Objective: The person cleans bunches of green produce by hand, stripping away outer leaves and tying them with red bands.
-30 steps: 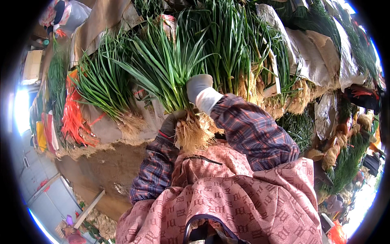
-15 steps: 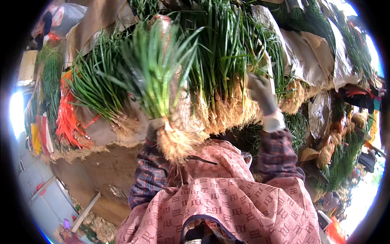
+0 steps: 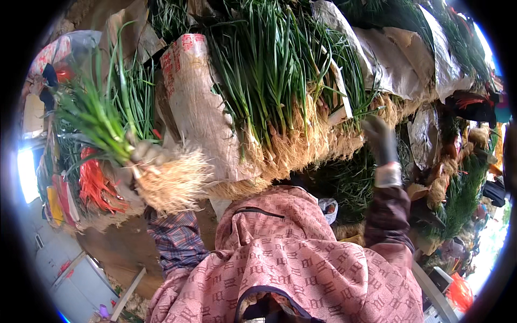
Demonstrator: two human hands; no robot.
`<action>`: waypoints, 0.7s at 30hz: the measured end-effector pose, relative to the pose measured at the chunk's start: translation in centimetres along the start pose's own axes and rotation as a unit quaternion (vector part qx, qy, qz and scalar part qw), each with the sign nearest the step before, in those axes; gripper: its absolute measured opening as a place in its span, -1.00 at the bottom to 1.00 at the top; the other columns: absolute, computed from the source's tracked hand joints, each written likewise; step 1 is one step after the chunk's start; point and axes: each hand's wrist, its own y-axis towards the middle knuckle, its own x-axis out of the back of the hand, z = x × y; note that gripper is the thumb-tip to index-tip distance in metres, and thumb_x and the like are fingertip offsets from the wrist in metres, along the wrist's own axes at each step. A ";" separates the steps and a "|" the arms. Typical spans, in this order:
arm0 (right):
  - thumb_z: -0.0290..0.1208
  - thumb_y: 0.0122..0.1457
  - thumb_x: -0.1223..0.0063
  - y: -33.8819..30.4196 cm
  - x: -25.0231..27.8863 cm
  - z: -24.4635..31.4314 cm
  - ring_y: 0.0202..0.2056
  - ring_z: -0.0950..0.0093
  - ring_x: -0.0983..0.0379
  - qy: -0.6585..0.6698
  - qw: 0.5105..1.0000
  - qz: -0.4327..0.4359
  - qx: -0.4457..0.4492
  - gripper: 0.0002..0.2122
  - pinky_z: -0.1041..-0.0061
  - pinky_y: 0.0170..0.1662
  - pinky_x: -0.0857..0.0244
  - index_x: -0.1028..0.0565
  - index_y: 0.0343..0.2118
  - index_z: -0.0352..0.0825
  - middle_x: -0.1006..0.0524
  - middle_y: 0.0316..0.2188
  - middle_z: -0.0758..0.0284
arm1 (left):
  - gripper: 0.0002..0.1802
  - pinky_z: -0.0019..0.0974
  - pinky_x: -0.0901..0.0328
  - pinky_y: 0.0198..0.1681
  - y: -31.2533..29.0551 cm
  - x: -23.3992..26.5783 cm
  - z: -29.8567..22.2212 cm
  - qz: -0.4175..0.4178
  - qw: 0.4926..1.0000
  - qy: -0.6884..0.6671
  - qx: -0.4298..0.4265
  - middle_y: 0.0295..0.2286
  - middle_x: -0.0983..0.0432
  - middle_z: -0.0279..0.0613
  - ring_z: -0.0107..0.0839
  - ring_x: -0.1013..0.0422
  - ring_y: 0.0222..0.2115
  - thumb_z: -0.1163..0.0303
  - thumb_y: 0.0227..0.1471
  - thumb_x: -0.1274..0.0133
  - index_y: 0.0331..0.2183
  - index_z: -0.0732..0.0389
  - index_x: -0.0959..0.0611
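A bunch of green onions [image 3: 99,126] with long pale roots is held off to the left. Round its stems, just above the roots, closes my gloved left hand [image 3: 151,153]; the leaves point up and left. In the middle lies a row of green onions [image 3: 277,86], leaves away from me and roots toward me. My gloved right hand [image 3: 380,141] hovers at the right end of that row, near the root tips. Its fingers are blurred, and I cannot make out anything in them. A pale flat strip [image 3: 339,89] lies across the onions to its left.
A whitish sack [image 3: 196,102] with red print lies left of the row. Red plastic ties [image 3: 98,183] hang at the left edge. Brown and silvery sheets [image 3: 396,56] cover more onions on the right. A pink apron [image 3: 301,237] covers my front.
My left hand has carried the bunch leftward, uncovering the printed sack. My right hand has moved right and slightly down, away from the pale strip.
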 end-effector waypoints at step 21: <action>-0.12 0.19 0.06 -4.2 -15.8 18.9 -0.48 0.28 -0.53 0.044 0.955 0.161 0.245 -0.63 0.23 -0.35 -0.39 -0.56 -0.47 -0.37 -0.58 -0.53 0.22 | -0.71 -0.27 -0.48 -0.29 -5.2 4.0 13.9 -0.338 0.886 0.050 0.312 -0.49 -0.56 -0.06 -0.29 -0.53 -0.45 0.34 -0.01 -0.07 -0.30 0.38 -0.57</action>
